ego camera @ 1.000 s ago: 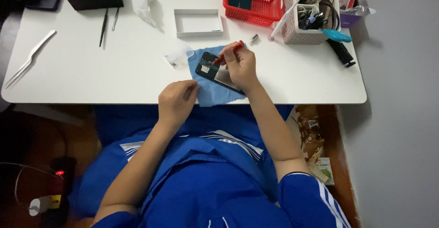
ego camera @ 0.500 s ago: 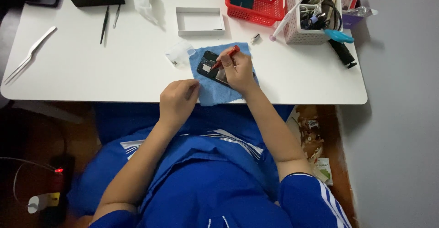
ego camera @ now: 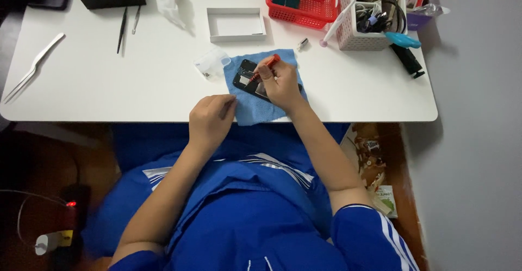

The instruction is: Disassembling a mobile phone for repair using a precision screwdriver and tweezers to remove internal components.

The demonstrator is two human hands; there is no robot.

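Right hand [ego camera: 280,81] lower now, red screwdriver [ego camera: 266,65] over phone [ego camera: 247,75].

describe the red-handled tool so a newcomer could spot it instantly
On the white table, find the blue cloth near the front edge. The right hand there holds a red-handled tool over a dark device. It is the only red thing on the cloth.

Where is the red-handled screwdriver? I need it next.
In the head view, the red-handled screwdriver is in the right hand, tip on the dark opened phone lying on the blue cloth.
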